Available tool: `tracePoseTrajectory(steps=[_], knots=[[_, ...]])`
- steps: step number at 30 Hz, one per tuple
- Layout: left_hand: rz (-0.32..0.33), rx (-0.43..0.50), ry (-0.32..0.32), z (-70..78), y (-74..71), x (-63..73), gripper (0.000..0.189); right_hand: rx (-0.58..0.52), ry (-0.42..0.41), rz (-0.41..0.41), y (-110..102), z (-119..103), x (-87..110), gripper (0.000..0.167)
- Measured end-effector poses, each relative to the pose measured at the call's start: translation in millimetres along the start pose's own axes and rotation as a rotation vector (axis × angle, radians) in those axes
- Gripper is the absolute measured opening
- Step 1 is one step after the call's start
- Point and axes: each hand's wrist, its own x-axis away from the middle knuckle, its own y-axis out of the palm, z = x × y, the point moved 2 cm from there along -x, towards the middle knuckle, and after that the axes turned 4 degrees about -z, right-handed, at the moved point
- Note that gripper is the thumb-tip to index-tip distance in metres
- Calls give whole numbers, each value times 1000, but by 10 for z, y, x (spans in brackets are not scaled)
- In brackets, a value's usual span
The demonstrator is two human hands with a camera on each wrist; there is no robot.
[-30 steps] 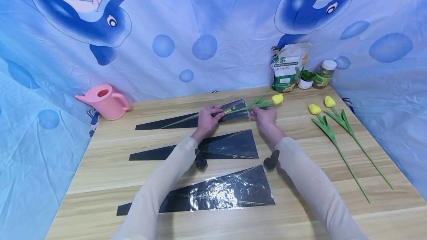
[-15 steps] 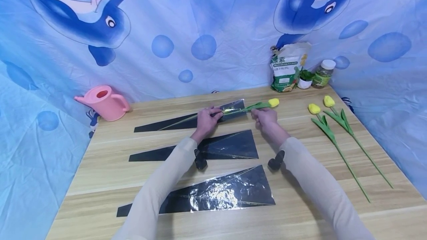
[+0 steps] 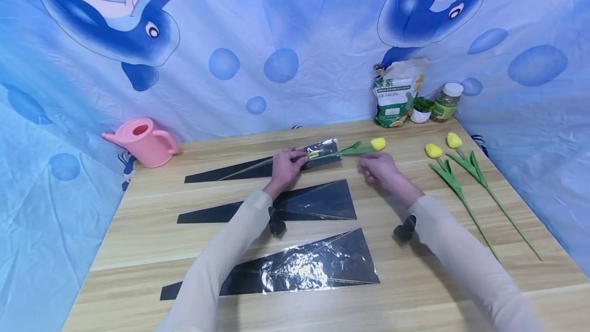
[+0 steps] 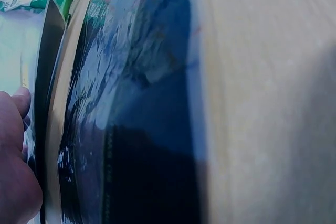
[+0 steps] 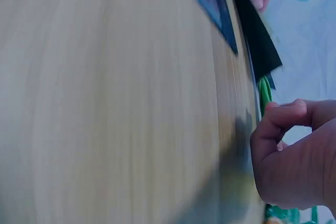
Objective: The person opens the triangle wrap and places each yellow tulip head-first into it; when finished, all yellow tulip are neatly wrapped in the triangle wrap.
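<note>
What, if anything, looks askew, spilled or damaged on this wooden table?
Nothing plainly stands out. The nearest tapered, glossy black wrapper has bright, crinkly-looking patches, but these look like reflected light rather than damage, and no spill is visible.

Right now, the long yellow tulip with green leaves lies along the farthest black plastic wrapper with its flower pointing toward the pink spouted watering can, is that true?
Not quite: the flower of that tulip points away from the pink watering can, as the head view shows. The tulip does lie along the farthest black plastic wrapper.
</note>
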Motion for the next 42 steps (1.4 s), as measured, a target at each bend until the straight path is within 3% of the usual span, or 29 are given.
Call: tracePoseTrajectory(steps=[4, 7, 10, 12, 15, 18, 28, 36, 42], knots=[[-10, 0, 7, -10, 7, -1, 17, 349, -91, 84, -169, -70, 110, 38], [-19, -10, 12, -13, 9, -2, 16, 588, -258, 175, -296, -144, 149, 30], [-20, -15, 13, -11, 8, -1, 16, 715, -437, 208, -415, -212, 121, 26], [-16, -16, 13, -9, 7, 2, 16, 764, -517, 188, -490, -242, 75, 29], [-9, -22, 11, -6, 4, 4, 16, 837, -574, 137, -571, -270, -3, 39], [-9, -27, 12, -14, 14, 10, 15, 911, -577, 88, -608, -258, -88, 46], [-12, -13, 9, 7, 16, 24, 15, 983, -516, 41, -631, -241, -249, 53], [-20, -24, -10, 36, 7, 30, 16, 970, -586, 9, -652, -238, -318, 48], [-22, -39, -13, 26, 6, 24, 16, 940, -551, -12, -658, -229, -350, 45]])
